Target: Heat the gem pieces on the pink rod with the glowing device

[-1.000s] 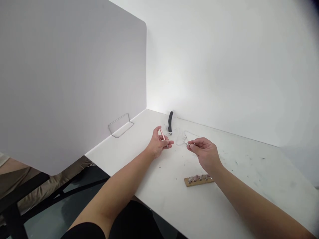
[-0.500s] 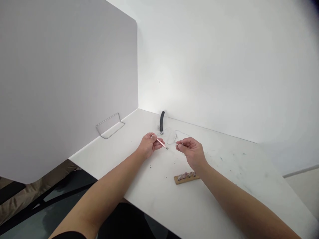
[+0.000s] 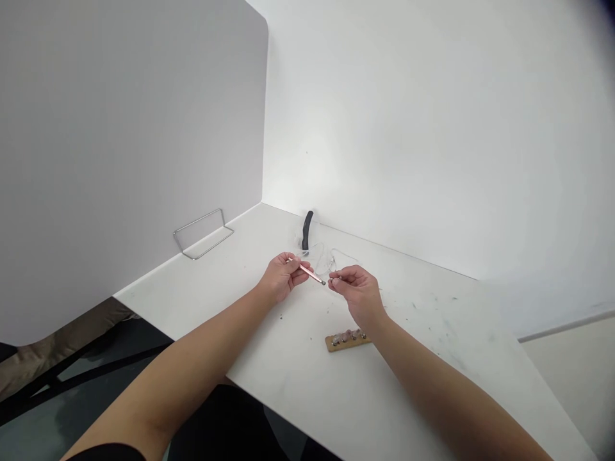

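My left hand is closed around a slim pink pen-like stick. The stick slants down to the right and ends in a small dark metal tip. Just right of that tip, my right hand is closed in a pinch on something small, mostly hidden by the fingertips. A narrow gap separates the tip from these fingers. Below my right hand lies a wooden strip with several small clear and metallic pieces in a row along it. My right forearm covers its right end.
A black curved lamp-like piece stands near the back wall, with a thin white cable behind my hands. To the left, a metal wire frame rests by the grey partition. Dark specks mark the white table.
My right hand has come closer to the stick's tip, narrowing the gap. The whole view has shifted slightly. Both hands keep their grip.
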Action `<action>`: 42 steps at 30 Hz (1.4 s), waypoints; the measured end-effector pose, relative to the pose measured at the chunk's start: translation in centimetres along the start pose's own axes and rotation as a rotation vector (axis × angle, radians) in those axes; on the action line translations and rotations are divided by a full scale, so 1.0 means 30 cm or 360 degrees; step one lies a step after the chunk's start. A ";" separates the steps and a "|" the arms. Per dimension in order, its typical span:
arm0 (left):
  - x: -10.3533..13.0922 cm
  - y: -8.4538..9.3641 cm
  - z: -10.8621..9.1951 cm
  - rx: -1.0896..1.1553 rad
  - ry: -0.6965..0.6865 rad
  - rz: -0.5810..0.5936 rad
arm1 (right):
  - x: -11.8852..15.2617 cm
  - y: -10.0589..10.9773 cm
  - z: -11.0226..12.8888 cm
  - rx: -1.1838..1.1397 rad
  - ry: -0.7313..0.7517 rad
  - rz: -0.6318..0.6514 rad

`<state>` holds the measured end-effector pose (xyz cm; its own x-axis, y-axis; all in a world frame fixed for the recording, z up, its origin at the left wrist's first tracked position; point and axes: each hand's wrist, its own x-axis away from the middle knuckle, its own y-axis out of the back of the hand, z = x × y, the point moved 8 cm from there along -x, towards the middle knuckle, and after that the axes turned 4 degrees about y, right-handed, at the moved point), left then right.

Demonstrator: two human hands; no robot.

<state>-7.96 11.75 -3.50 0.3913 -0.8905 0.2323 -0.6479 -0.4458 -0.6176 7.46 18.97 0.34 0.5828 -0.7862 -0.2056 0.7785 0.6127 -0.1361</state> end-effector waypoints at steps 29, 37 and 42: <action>0.012 -0.061 0.074 -0.1098 -0.0005 0.0522 | -0.036 0.041 0.074 0.0204 0.0105 -0.0068; 0.007 -0.074 0.074 -0.0853 0.0004 0.0530 | -0.037 0.029 0.075 0.0174 0.0098 -0.0028; 0.009 -0.071 0.078 -0.0801 0.0021 0.0516 | -0.042 0.040 0.062 0.0102 0.0095 -0.0062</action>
<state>-4.95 12.68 -3.87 0.1161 -0.9879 0.1026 -0.9641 -0.1370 -0.2277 8.08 20.54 2.23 0.5385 -0.8018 -0.2592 0.8146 0.5740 -0.0834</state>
